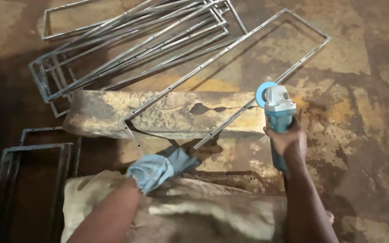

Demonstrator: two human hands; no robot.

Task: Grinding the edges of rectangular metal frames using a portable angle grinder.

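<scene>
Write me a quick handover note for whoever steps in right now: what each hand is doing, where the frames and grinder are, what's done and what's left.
Right hand: closed around the body of the teal angle grinder, disc at the frame's right rail.
Left hand: in a light blue glove, pressing down the near end of the long metal frame.
That frame lies slanted across a worn block on the floor.
Bright frames are stacked upper left; dark frames lie at the left.
Done: frame set on the block, grinder in grip.
Left: no sparks show, and I cannot tell which stack is finished.
</scene>
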